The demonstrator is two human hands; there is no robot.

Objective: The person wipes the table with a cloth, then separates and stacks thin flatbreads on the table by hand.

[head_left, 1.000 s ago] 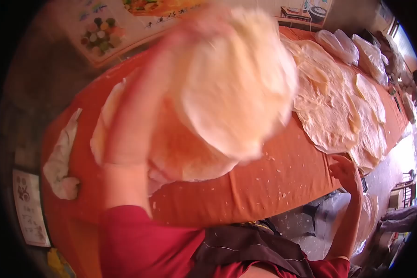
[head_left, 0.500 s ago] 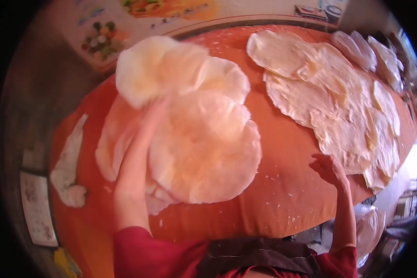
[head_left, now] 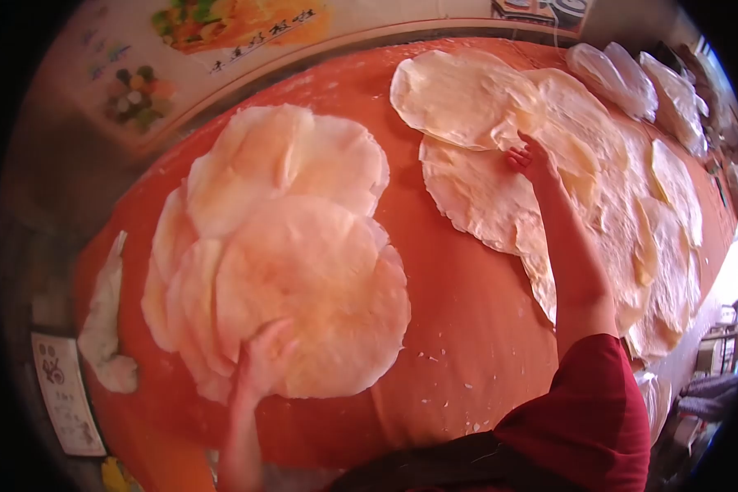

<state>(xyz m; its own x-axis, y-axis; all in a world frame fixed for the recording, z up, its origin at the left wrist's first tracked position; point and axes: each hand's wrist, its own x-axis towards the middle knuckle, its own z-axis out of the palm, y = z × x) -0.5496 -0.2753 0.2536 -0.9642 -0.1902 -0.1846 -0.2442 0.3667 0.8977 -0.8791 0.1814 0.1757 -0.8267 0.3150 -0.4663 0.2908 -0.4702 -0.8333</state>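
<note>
On the left of the orange-covered table (head_left: 467, 353) lies a pile of thin, round, pale flatbreads (head_left: 312, 287), overlapping each other. My left hand (head_left: 269, 353) rests at the lower part of this pile, blurred, so its grip on anything cannot be made out. A second spread of overlapping, wrinkled flatbreads (head_left: 607, 180) covers the right side. My right hand (head_left: 535, 157) is over the left part of that spread, near the lower edge of the round sheet at its upper left (head_left: 459, 98). Its fingers are apart and hold nothing visible.
Plastic bags (head_left: 623, 78) lie at the back right corner. A crumpled white cloth (head_left: 107, 328) is at the table's left edge. Behind the table stands a wall with printed food pictures (head_left: 246, 33). A framed sign (head_left: 67, 394) is at the lower left.
The flatbread in my left hand has come down on the left pile, and that hand has moved toward me. My right hand has reached forward from the table's front over the right spread.
</note>
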